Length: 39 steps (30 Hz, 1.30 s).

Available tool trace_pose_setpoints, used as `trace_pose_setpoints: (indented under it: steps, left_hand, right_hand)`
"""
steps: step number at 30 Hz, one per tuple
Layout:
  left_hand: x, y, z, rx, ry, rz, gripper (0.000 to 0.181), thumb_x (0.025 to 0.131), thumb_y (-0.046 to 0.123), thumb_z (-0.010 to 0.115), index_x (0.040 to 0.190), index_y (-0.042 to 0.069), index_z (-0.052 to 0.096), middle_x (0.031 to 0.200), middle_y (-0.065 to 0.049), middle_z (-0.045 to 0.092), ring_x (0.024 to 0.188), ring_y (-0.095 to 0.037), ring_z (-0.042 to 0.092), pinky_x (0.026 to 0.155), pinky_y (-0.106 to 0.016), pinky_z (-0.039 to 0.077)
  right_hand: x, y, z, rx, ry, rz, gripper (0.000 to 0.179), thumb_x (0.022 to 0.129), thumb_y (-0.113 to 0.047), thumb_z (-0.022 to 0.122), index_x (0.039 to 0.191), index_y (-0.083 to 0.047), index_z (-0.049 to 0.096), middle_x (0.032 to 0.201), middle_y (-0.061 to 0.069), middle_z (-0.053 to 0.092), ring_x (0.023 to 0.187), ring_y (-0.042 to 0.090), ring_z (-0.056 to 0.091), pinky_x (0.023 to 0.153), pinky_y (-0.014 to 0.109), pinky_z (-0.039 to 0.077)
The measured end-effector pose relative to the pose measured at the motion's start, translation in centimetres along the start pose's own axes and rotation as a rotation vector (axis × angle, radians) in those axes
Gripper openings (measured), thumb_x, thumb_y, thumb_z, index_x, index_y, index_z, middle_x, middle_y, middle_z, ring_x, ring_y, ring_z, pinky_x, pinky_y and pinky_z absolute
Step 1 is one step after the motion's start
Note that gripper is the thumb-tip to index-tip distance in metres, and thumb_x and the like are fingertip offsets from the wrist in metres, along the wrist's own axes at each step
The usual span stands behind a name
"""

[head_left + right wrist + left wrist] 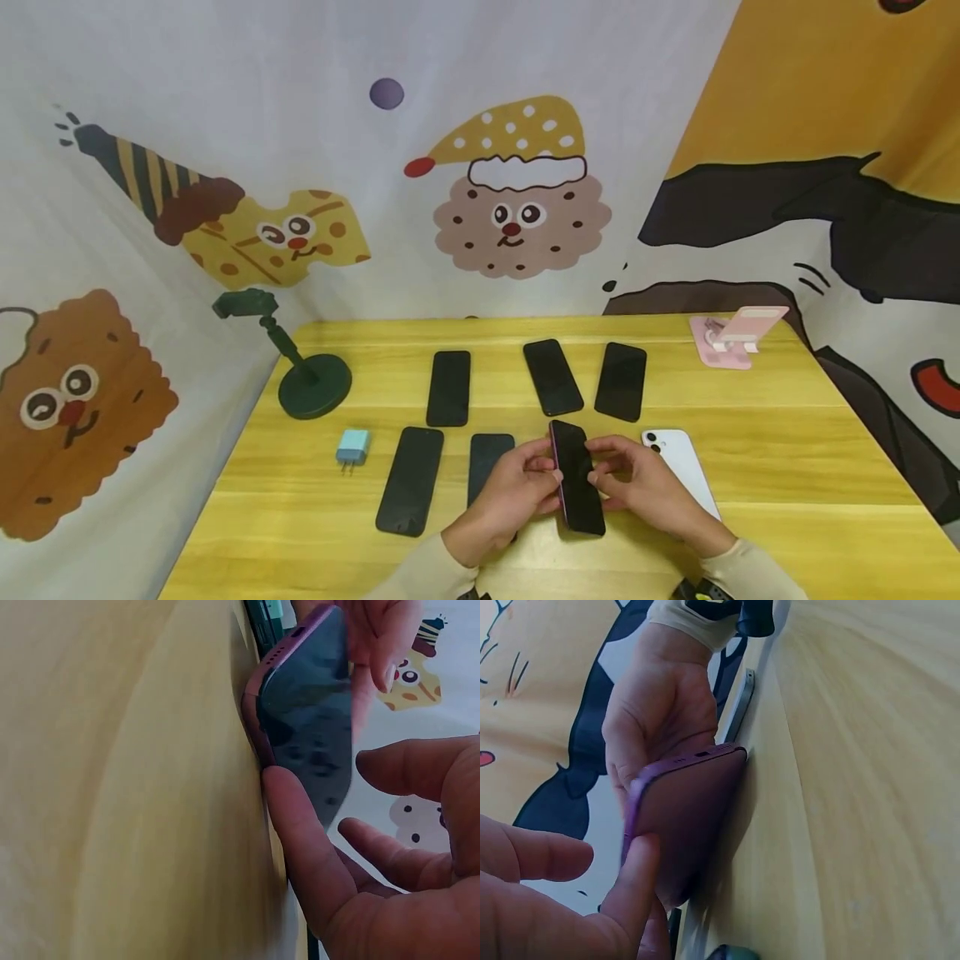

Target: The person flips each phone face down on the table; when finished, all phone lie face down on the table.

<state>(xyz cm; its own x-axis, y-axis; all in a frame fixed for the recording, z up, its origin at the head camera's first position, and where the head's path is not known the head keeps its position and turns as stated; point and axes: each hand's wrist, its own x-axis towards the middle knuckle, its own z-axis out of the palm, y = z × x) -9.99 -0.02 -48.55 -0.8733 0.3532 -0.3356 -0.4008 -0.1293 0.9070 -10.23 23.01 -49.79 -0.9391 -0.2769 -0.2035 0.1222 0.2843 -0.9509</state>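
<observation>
Near the front of the desk (795, 475), a purple-edged phone (577, 479) sat tilted between two hands, its left edge raised. The left hand (517, 483) had relaxed fingers against the purple back, its thumb loose. The right hand (641, 483) spread its fingers, one tip touching the lower edge. Just beside them lay a white phone (686, 462) and a partly hidden dark phone (489, 460).

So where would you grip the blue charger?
Probably pinch the blue charger by its left and right sides, coming from above: the body is boxy, and its prongs jut from the near side, clear of that grip.
</observation>
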Motion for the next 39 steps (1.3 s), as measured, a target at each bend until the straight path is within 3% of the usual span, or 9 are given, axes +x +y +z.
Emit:
trace_pose_setpoints:
  steps: [4,9,14,18,23,28,32,39]
  left_hand:
    - [0.3,-0.3,0.0,-0.024,-0.043,0.014,0.064,0.094,-0.008,0.068,0.155,0.007,0.053,0.116,-0.011,0.060,0.091,-0.015,0.067,0.075,-0.027,0.061]
    - [0.3,-0.2,0.1,-0.027,-0.119,0.014,0.073,0.094,-0.006,0.071,0.159,0.018,0.047,0.135,-0.020,0.060,0.102,-0.024,0.072,0.081,-0.034,0.064]
    - [0.5,-0.1,0.4,0.002,-0.150,0.002,0.072,0.097,0.001,0.073,0.159,0.028,0.048,0.142,-0.015,0.060,0.112,-0.025,0.070,0.085,-0.043,0.064]
    - [0.8,-0.4,0.6,-0.007,-0.158,-0.008,0.070,0.098,0.003,0.074,0.157,0.031,0.050,0.145,-0.013,0.058,0.117,-0.025,0.068,0.090,-0.051,0.063]
    - [1.1,-0.6,0.9,-0.007,-0.172,-0.013,0.068,0.098,0.001,0.073,0.154,0.035,0.054,0.149,-0.013,0.055,0.119,-0.024,0.066,0.094,-0.055,0.061]
    - [1.1,-0.8,1.1,-0.013,-0.187,-0.025,0.067,0.098,-0.002,0.072,0.154,0.031,0.056,0.154,-0.014,0.052,0.124,-0.025,0.067,0.098,-0.053,0.060]
    - [1.1,-0.8,1.3,-0.015,-0.191,-0.019,0.063,0.098,-0.003,0.071,0.153,0.022,0.057,0.146,-0.017,0.058,0.124,-0.027,0.067,0.098,-0.051,0.061]
    - [1.0,-0.7,1.3,0.029,-0.115,-0.032,0.060,0.098,0.001,0.072,0.153,0.015,0.055,0.141,-0.012,0.059,0.116,-0.022,0.065,0.089,-0.046,0.064]
  right_hand:
    - [-0.1,0.1,0.2,-0.001,0.011,0.012,0.047,0.100,-0.013,0.073,0.140,0.004,0.058,0.120,0.024,0.069,0.105,0.026,0.070,0.072,0.039,0.067]
    - [-0.1,0.1,0.3,0.020,0.001,-0.008,0.044,0.106,-0.019,0.066,0.142,0.005,0.057,0.135,0.029,0.063,0.115,0.033,0.069,0.077,0.040,0.067]
    - [-0.1,0.0,0.4,0.092,-0.053,-0.017,0.050,0.111,-0.025,0.058,0.150,0.005,0.048,0.150,0.032,0.052,0.125,0.028,0.065,0.083,0.044,0.066]
    - [-0.1,-0.2,0.4,0.109,-0.057,-0.008,0.056,0.112,-0.029,0.057,0.155,0.004,0.042,0.150,0.032,0.050,0.122,0.023,0.066,0.080,0.046,0.066]
    - [-0.1,-0.4,0.4,0.116,-0.049,-0.007,0.057,0.111,-0.030,0.058,0.156,0.000,0.042,0.144,0.033,0.053,0.119,0.032,0.067,0.077,0.048,0.067]
    - [-0.1,-0.7,0.2,0.108,-0.017,0.014,0.058,0.108,-0.026,0.063,0.155,0.001,0.042,0.143,0.033,0.056,0.117,0.034,0.069,0.074,0.048,0.067]
    - [-0.1,-0.7,-0.3,0.107,0.036,0.020,0.058,0.106,-0.017,0.064,0.154,0.006,0.041,0.140,0.034,0.060,0.108,0.029,0.071,0.068,0.046,0.066]
    - [-0.3,-1.0,-0.8,0.102,0.074,0.038,0.058,0.102,-0.005,0.061,0.154,0.009,0.039,0.138,0.033,0.062,0.102,0.026,0.072,0.064,0.046,0.065]
